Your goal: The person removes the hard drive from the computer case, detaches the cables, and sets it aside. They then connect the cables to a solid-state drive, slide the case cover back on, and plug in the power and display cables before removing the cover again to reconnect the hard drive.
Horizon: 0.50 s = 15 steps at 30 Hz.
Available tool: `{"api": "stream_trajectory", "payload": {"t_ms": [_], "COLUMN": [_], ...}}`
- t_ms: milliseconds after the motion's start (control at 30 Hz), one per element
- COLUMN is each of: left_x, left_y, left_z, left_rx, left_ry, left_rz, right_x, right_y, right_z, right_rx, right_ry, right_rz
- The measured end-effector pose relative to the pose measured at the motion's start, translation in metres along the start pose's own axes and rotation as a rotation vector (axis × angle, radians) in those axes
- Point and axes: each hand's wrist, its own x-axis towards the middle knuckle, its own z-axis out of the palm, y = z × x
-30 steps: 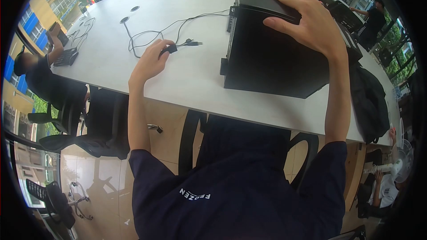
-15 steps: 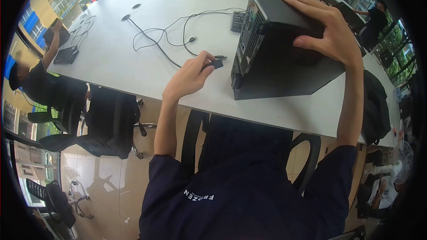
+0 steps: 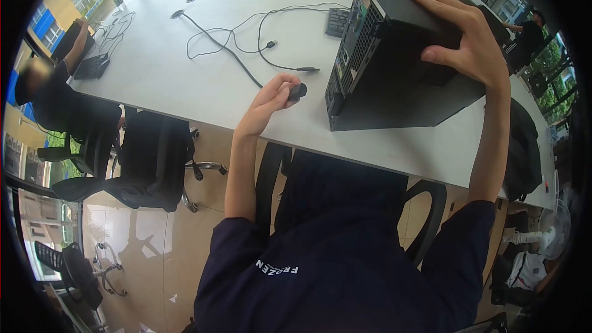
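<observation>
on the white desk [image 3: 154, 68], the black computer case [image 3: 407, 77] has turned over the last second, so its ported back panel [image 3: 353, 43] is now exposed toward your left; your right hand [image 3: 475, 40] lies spread, unclenched, over its top edge, while your left hand [image 3: 268, 103], pinching a black plug [image 3: 298, 92], has come nearer that panel, plug and case close but apart
</observation>
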Motion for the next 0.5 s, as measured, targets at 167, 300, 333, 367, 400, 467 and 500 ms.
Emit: {"api": "stream_trajectory", "payload": {"t_ms": [167,300,333,367,400,467,500], "left_x": [0.008,0.007,0.007,0.008,0.008,0.008,0.008], "left_y": [-0.009,-0.002,-0.001,0.0,0.001,-0.005,-0.007], "left_z": [0.015,0.036,0.038,0.039,0.041,0.048,0.052], "left_rx": [0.252,0.579,0.579,0.559,0.539,0.564,0.586], "left_ry": [-0.038,0.0,-0.001,0.011,0.024,0.051,0.076], "left_rz": [0.02,-0.024,-0.026,-0.032,-0.04,-0.032,-0.023], "right_x": [-0.005,-0.008,-0.009,-0.009,-0.009,-0.009,-0.009], "right_y": [0.007,0.007,0.006,0.005,0.004,0.005,0.005], "right_z": [-0.008,-0.009,-0.008,-0.007,-0.006,-0.007,-0.008], "right_rx": [0.053,0.09,0.091,0.073,0.055,0.067,0.076], "right_ry": [-0.044,-0.052,-0.053,-0.049,-0.046,-0.041,-0.038], "right_rz": [-0.046,-0.019,-0.017,0.015,0.046,0.018,-0.009]}}
